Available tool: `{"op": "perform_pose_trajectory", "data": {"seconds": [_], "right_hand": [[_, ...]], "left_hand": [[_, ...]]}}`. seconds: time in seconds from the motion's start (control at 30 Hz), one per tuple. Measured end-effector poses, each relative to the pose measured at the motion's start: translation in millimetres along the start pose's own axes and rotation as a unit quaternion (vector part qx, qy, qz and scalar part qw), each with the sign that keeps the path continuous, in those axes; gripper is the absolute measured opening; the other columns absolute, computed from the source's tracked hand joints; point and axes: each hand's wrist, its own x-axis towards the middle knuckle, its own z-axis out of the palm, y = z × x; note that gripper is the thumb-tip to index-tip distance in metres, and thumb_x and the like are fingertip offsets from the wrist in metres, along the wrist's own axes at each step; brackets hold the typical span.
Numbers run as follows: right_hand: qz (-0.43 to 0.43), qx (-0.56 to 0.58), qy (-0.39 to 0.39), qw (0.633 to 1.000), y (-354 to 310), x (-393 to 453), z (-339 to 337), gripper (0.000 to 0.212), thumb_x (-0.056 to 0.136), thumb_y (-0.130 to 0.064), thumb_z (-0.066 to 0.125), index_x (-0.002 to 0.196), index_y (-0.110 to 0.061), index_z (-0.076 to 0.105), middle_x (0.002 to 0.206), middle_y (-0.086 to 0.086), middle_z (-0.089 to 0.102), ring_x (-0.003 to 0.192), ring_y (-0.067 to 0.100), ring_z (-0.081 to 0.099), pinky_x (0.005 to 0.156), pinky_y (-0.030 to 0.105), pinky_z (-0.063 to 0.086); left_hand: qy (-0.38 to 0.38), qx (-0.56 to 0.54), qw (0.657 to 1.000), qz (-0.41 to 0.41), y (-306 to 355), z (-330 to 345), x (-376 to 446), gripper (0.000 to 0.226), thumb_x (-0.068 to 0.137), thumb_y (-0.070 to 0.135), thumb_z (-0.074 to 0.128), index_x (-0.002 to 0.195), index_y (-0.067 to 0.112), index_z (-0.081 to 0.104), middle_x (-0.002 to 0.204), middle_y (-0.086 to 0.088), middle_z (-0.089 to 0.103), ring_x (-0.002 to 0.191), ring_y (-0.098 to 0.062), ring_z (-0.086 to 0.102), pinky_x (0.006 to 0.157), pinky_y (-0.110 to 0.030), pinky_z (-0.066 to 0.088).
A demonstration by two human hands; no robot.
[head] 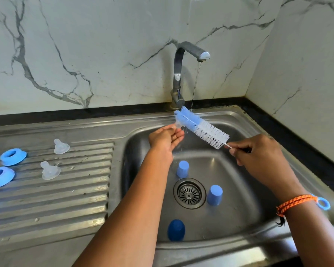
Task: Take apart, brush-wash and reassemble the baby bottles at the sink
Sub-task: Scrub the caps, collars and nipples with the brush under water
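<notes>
The left hand (165,138) mostly hides a clear piece (178,124), perhaps a teat; a blue ring (324,203) peeks from behind the right wrist.

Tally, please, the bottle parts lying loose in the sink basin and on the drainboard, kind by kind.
Blue caps in the basin: 3
Blue collar rings on the drainboard: 2
Clear teats on the drainboard: 2
Total: 7
</notes>
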Motion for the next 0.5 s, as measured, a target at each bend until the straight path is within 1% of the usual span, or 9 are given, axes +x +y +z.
{"op": "perform_pose_trajectory", "data": {"seconds": [0.07,0.13,0.23,0.27,0.33,0.37,0.4,0.43,0.5], "right_hand": [[-0.002,-0.002,-0.003,1.0,-2.2,-0.8,1.0,0.022,0.094,-0.012,0.073,0.11,-0.022,0.084,0.059,-0.025,0.055,0.062,0.002,0.051,0.062,0.014,0.037],[-0.003,-0.008,0.006,1.0,-3.6,-1.2,3.1,0.022,0.095,-0.012,0.072,0.111,-0.022,0.083,0.06,-0.022,0.056,0.067,0.011,0.053,0.066,0.025,0.042],[-0.001,-0.01,0.021,1.0,-4.9,-1.7,4.3,0.025,0.095,-0.013,0.072,0.114,-0.024,0.082,0.062,-0.015,0.061,0.067,0.019,0.057,0.067,0.032,0.045],[-0.006,-0.01,0.023,1.0,-6.2,-2.6,5.1,0.025,0.095,-0.013,0.072,0.114,-0.025,0.082,0.065,-0.012,0.065,0.069,0.019,0.059,0.068,0.033,0.047],[-0.014,-0.008,0.019,1.0,-9.2,-3.5,7.6,0.026,0.094,-0.014,0.073,0.115,-0.026,0.082,0.081,-0.005,0.076,0.079,0.024,0.066,0.075,0.038,0.054],[-0.015,-0.008,0.018,1.0,-10.7,-3.7,8.6,0.026,0.095,-0.014,0.072,0.116,-0.027,0.082,0.087,-0.002,0.078,0.083,0.026,0.068,0.077,0.04,0.056],[-0.015,-0.007,0.02,1.0,-11.6,-3.9,9.3,0.027,0.095,-0.015,0.072,0.116,-0.028,0.081,0.085,-0.002,0.078,0.082,0.027,0.068,0.077,0.04,0.056],[-0.014,-0.005,0.024,1.0,-11.6,-3.8,8.8,0.027,0.095,-0.014,0.071,0.116,-0.028,0.081,0.079,-0.003,0.075,0.079,0.028,0.066,0.074,0.04,0.055],[-0.007,0.0,0.037,0.999,-9.0,-2.9,5.5,0.027,0.095,-0.013,0.07,0.114,-0.029,0.082,0.067,-0.005,0.069,0.07,0.026,0.063,0.066,0.038,0.052]], "left_hand": [[-0.041,0.052,0.998,0.0,-2.3,4.1,-4.0,0.009,0.099,-0.001,0.066,0.094,0.004,0.071,0.074,-0.011,0.077,0.065,-0.019,0.076,0.069,-0.033,0.066],[-0.094,0.086,0.992,0.006,-1.9,6.4,-8.5,0.008,0.098,-0.002,0.067,0.094,0.004,0.072,0.079,-0.014,0.077,0.067,-0.02,0.076,0.07,-0.034,0.066],[-0.161,0.153,0.975,0.01,0.5,5.6,-13.2,0.006,0.095,-0.003,0.07,0.095,0.002,0.073,0.082,-0.017,0.077,0.067,-0.023,0.076,0.07,-0.036,0.066],[-0.183,0.182,0.966,0.002,0.5,5.7,-15.4,0.005,0.094,-0.003,0.071,0.096,0.001,0.072,0.082,-0.016,0.077,0.068,-0.023,0.076,0.069,-0.035,0.066],[-0.224,0.226,0.948,-0.025,-1.8,7.7,-21.2,0.005,0.094,-0.004,0.071,0.097,-0.001,0.072,0.082,-0.016,0.077,0.069,-0.024,0.076,0.068,-0.035,0.065],[-0.234,0.232,0.943,-0.035,-2.7,8.7,-22.9,0.006,0.094,-0.004,0.07,0.098,-0.001,0.073,0.082,-0.016,0.077,0.068,-0.024,0.076,0.068,-0.035,0.066],[-0.234,0.229,0.944,-0.038,-2.8,8.8,-23.6,0.006,0.094,-0.004,0.07,0.098,-0.001,0.073,0.082,-0.016,0.077,0.068,-0.024,0.076,0.068,-0.035,0.066],[-0.223,0.22,0.949,-0.034,-1.7,8.6,-23.1,0.005,0.094,-0.003,0.071,0.098,-0.001,0.073,0.083,-0.016,0.077,0.069,-0.023,0.076,0.069,-0.035,0.066],[-0.174,0.196,0.965,-0.01,2.0,6.2,-19.5,0.007,0.095,-0.002,0.07,0.098,0.002,0.075,0.087,-0.018,0.078,0.071,-0.023,0.076,0.07,-0.034,0.066]]}}
